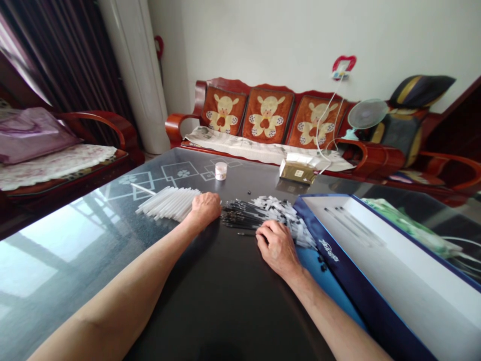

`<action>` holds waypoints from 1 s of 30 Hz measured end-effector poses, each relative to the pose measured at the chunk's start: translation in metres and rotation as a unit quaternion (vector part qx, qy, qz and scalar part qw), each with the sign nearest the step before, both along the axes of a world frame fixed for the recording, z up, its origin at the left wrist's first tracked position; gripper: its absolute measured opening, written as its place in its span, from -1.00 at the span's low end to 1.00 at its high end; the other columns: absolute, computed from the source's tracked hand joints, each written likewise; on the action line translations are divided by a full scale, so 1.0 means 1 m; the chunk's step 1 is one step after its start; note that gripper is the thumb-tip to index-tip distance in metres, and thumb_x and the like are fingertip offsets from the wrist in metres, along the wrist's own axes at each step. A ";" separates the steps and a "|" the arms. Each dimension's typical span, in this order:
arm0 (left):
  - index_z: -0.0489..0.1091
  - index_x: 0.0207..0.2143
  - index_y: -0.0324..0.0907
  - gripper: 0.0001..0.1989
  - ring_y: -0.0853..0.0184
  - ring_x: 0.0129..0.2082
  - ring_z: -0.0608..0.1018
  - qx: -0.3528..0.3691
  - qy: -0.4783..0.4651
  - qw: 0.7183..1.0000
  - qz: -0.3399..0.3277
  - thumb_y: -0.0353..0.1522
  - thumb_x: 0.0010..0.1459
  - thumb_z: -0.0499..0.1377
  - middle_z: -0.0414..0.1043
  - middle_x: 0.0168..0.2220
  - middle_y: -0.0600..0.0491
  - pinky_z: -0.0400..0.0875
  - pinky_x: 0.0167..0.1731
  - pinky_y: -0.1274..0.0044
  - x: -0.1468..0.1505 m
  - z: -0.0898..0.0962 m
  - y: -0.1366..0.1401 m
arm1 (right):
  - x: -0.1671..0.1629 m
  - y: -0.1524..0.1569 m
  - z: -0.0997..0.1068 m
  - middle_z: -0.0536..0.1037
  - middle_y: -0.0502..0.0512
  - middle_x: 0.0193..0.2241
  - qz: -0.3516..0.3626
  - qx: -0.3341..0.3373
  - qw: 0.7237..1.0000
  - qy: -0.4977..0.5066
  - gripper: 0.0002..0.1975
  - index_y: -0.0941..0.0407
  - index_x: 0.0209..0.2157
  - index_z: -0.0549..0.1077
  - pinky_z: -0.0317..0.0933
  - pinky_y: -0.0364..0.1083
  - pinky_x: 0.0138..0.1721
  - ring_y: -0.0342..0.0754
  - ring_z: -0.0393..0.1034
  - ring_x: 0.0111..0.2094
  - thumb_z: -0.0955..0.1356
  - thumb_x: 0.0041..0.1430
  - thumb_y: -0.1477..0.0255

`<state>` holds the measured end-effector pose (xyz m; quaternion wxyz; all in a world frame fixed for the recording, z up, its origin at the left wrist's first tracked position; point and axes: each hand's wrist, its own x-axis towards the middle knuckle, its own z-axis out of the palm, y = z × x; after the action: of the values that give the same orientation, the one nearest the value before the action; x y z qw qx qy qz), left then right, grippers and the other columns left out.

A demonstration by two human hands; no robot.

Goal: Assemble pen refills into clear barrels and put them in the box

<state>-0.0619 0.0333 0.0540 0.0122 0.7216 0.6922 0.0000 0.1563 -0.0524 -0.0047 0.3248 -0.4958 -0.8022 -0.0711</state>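
My left hand [205, 206] rests on the dark glossy table [210, 301], its fingers curled at the right end of a pile of white pen barrels [169, 203]. Whether it grips one is hidden. My right hand [277, 246] lies palm down at the near edge of a heap of black pen refills [242, 214], beside a pile of clear pen caps [285, 213]. Its fingertips touch the refills; what lies under the palm I cannot see.
An open blue box with a white inside [391, 260] holding a few assembled pens lies at the right. A small white jar [221, 171] and a brown packet [297, 171] stand at the far table edge. Behind are a red wooden sofa [263, 115], a small fan [366, 115] and armchairs.
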 end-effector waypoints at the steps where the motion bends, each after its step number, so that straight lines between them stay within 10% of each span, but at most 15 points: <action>1: 0.53 -0.17 -0.26 -0.69 0.07 -0.12 0.57 0.002 -0.006 1.000 0.004 -0.37 0.13 0.05 0.54 -0.18 -0.25 0.45 -0.20 0.39 0.000 0.000 0.000 | 0.000 0.000 0.000 0.47 0.10 -0.31 0.002 0.000 1.000 0.000 -0.88 0.12 -0.39 0.49 0.15 -0.01 -0.14 -0.01 0.33 -0.23 0.31 0.17 0.54; 14: 0.52 -0.25 -0.20 -0.72 0.22 -0.30 0.58 0.152 -0.233 0.961 0.011 -0.30 0.07 0.09 0.55 -0.43 -0.03 0.39 -0.23 0.50 -0.001 0.006 0.011 | 0.001 0.000 -0.002 0.48 0.11 -0.31 0.007 0.014 1.000 0.025 -0.88 0.12 -0.32 0.36 0.16 -0.01 -0.15 0.00 0.35 -0.24 0.22 0.27 0.51; 18: 0.43 0.00 -0.17 -0.57 0.39 -0.56 0.48 0.125 -0.478 0.869 -0.046 -0.35 0.05 0.09 0.41 -0.63 0.17 0.37 -0.41 0.59 0.006 -0.002 0.013 | 0.002 0.001 -0.005 0.50 0.09 -0.37 0.007 0.019 1.000 0.017 -0.87 0.11 -0.31 0.35 0.16 -0.01 -0.19 -0.01 0.37 -0.31 0.21 0.30 0.49; 24: 0.46 -0.18 -0.30 -0.64 0.43 -0.60 0.42 0.034 -0.692 0.719 -0.045 -0.39 -0.06 0.08 0.42 -0.58 0.11 0.33 -0.53 0.60 0.012 -0.001 0.010 | 0.004 0.001 -0.004 0.49 0.11 -0.31 0.038 0.031 0.997 0.055 -0.81 0.12 -0.18 0.35 0.24 0.00 -0.16 0.00 0.40 -0.24 0.18 0.26 0.59; 30: 0.44 -0.13 -0.20 -0.68 0.41 -0.50 0.45 0.189 -0.471 0.854 -0.113 -0.32 0.04 0.18 0.44 -0.48 0.12 0.32 -0.38 0.58 0.008 -0.007 0.007 | 0.003 -0.001 -0.003 0.43 0.15 -0.21 0.077 0.019 0.988 0.129 -0.65 0.12 -0.16 0.37 0.34 -0.06 -0.16 -0.06 0.40 -0.18 0.10 0.17 0.69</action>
<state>-0.0536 0.0401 0.0466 0.2002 0.6969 0.5042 0.4692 0.1589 -0.0539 -0.0072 0.4393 -0.4313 -0.7880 0.0033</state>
